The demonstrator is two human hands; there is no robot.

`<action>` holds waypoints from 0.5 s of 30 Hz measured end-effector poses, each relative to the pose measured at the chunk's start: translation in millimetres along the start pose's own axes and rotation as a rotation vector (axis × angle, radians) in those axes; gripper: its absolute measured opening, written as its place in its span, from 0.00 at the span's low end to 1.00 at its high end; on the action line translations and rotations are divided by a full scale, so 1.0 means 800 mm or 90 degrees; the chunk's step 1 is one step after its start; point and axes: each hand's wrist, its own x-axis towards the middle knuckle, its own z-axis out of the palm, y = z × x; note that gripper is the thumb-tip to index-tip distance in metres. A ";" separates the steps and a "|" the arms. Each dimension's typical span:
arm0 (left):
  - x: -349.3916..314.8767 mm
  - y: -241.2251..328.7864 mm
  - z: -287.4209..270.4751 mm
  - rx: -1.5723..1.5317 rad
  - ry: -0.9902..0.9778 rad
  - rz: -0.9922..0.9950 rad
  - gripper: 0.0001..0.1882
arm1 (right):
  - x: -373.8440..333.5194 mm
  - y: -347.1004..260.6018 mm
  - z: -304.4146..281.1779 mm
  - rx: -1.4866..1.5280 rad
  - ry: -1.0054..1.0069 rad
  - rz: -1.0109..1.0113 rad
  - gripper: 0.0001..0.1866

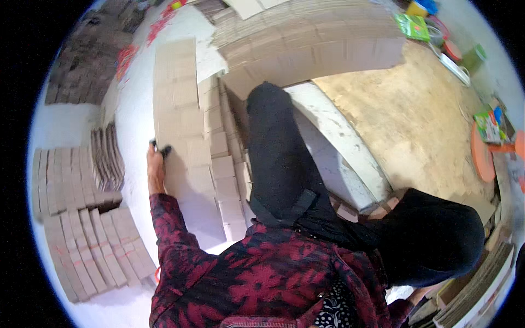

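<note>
Nearest, a red-and-black flowered sleeve (180, 246) fills the lower middle, with black-clad legs (284, 164) stretching away from it to the right. Out of the sleeve the left hand (156, 164) reaches forward, its fingers closed round a small dark object (160, 147) that is too small to make out; it presses on the near left edge of a long flat cardboard sheet (178, 109). That sheet lies on the white floor (131, 120), running away from the person, with a row of overlapping folded cardboard pieces (221, 158) just beside it on the right. The right hand is out of view, so I cannot tell how it is held. To the left, well apart from the hand, fanned stacks of cardboard blanks (93, 251) lie on the floor. Farther off, a broad pile of corrugated sheets (306, 38) spreads across the far side, and a worn wooden board (415, 115) sits at the right.
</note>
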 end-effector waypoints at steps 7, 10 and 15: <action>0.085 -0.103 0.119 0.532 -0.035 0.231 0.33 | -0.004 0.017 -0.009 0.089 0.027 0.114 0.26; 0.064 0.076 0.270 0.397 -0.063 0.501 0.26 | -0.017 0.039 -0.032 0.135 0.057 0.168 0.25; 0.008 0.269 0.462 0.388 -0.277 0.764 0.22 | -0.026 0.056 -0.028 0.259 0.063 0.246 0.25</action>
